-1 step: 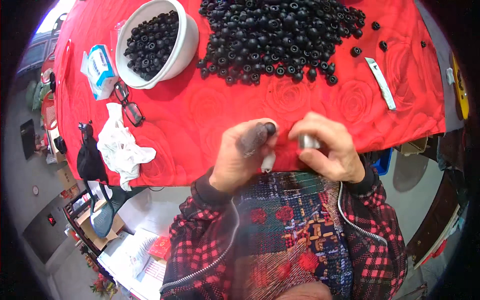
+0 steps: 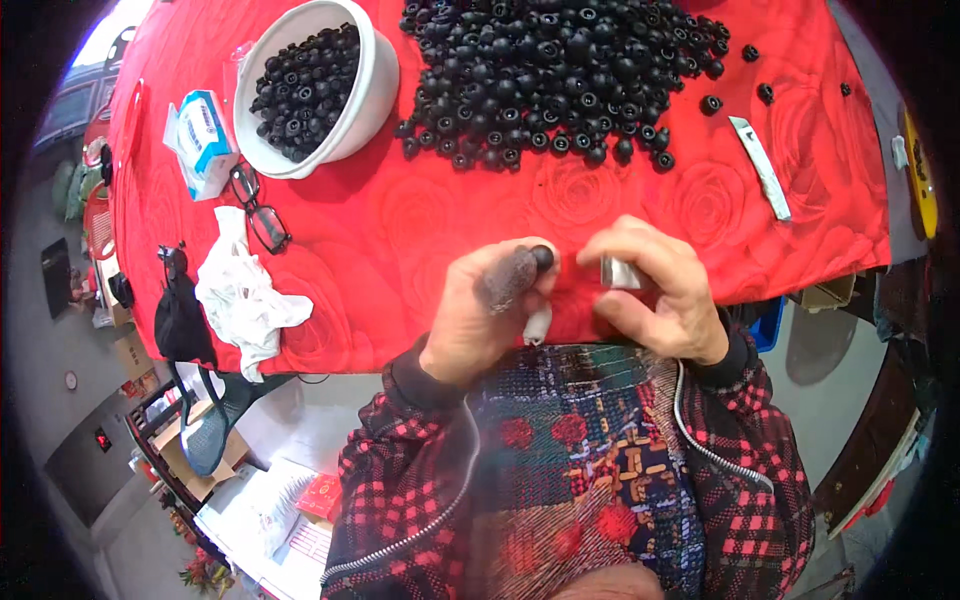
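My left hand [image 2: 468, 320] is closed over the near edge of the red cloth, pinching a small round black piece [image 2: 542, 258] at its fingertips. A dark grey-brown fuzzy cover [image 2: 507, 280] sits on one of its digits, and a white wrap [image 2: 538, 325] on another. Just to the right, my right hand [image 2: 660, 295] curls around a small silvery metal piece [image 2: 620, 273]; its kind does not show. The two hands are apart. Beyond them lies a large pile of similar black pieces [image 2: 540, 90].
At the back left a white tub [image 2: 375, 85] holds more black pieces. Near it are a blue-and-white box [image 2: 205, 140], eyeglasses [image 2: 262, 215], a crumpled white cloth [image 2: 245, 290] and a black strapped item [image 2: 180, 315]. A narrow white packet [image 2: 762, 170] lies at the right.
My right hand has shifted very slightly, and the silvery metal piece in it shows at a slightly different angle. My left hand stays almost still.
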Action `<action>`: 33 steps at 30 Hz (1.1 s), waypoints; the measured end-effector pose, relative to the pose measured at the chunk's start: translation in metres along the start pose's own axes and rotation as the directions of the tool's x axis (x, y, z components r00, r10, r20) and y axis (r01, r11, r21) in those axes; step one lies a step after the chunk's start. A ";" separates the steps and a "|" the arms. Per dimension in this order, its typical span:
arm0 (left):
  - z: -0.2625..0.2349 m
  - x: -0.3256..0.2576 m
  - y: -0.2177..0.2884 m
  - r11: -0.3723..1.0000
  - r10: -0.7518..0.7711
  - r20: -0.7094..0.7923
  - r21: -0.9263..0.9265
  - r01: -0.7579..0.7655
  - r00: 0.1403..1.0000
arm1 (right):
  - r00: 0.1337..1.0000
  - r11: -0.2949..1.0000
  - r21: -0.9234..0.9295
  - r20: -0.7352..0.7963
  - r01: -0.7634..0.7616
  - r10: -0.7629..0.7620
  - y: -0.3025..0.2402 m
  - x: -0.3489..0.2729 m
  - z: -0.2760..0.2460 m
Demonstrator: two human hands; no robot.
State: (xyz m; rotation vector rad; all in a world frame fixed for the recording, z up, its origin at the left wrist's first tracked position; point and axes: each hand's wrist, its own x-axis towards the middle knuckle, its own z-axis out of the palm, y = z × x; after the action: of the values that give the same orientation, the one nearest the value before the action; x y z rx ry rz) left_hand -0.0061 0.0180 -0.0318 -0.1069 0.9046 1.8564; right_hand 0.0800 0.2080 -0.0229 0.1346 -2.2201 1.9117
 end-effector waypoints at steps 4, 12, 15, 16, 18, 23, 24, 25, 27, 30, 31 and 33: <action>0.009 -0.005 0.006 0.992 -0.112 0.003 0.052 0.112 0.994 | 0.997 0.994 -0.092 -0.048 0.061 -0.066 0.003 0.013 0.014; 0.004 -0.018 0.021 0.955 0.182 -0.070 0.251 -0.160 0.981 | 0.903 0.822 -0.425 -0.024 0.379 -0.428 -0.001 0.015 0.025; 0.009 -0.023 0.076 0.589 0.645 -0.104 0.698 -0.406 0.757 | 0.926 0.852 -0.450 -0.127 0.267 -0.357 0.003 0.013 0.021; 0.015 -0.022 0.100 0.459 0.762 -0.088 0.772 -0.439 0.642 | 0.931 0.861 -0.454 -0.158 0.227 -0.329 0.007 0.013 0.018; 0.005 -0.017 0.141 0.268 0.864 -0.071 0.902 -0.337 0.499 | 0.946 0.881 -0.457 -0.214 0.124 -0.244 0.021 0.007 0.017; -0.031 0.014 0.180 0.091 0.946 0.038 0.921 -0.378 0.321 | 0.961 0.894 -0.441 -0.207 0.078 -0.186 0.020 0.009 0.019; -0.031 0.009 0.170 -0.076 0.964 0.128 0.972 -0.221 0.232 | 0.958 0.889 -0.450 -0.205 0.090 -0.201 0.021 0.008 0.017; -0.022 0.007 0.152 -0.054 0.938 0.150 0.954 -0.296 0.312 | 0.957 0.881 -0.463 -0.203 0.094 -0.208 0.024 0.008 0.016; -0.013 0.008 0.113 -0.153 0.780 0.314 0.934 -0.322 0.541 | 0.952 0.868 -0.485 -0.203 0.108 -0.231 0.027 0.007 0.017; -0.018 0.028 0.072 -0.232 0.676 0.414 0.905 -0.357 0.610 | 0.957 0.866 -0.487 -0.183 0.112 -0.226 0.031 0.006 0.020; -0.018 0.035 0.067 -0.266 0.644 0.444 0.893 -0.362 0.622 | 0.957 0.862 -0.494 -0.178 0.116 -0.231 0.030 0.006 0.021; -0.018 0.048 0.059 -0.318 0.586 0.476 0.880 -0.354 0.656 | 0.960 0.862 -0.494 -0.169 0.115 -0.225 0.031 0.005 0.020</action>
State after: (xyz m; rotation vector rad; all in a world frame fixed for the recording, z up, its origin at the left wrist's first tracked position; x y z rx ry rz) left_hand -0.0826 0.0315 -0.0350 1.3436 2.6040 1.2266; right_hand 0.0671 0.1930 -0.0543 0.0344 -2.3563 1.1722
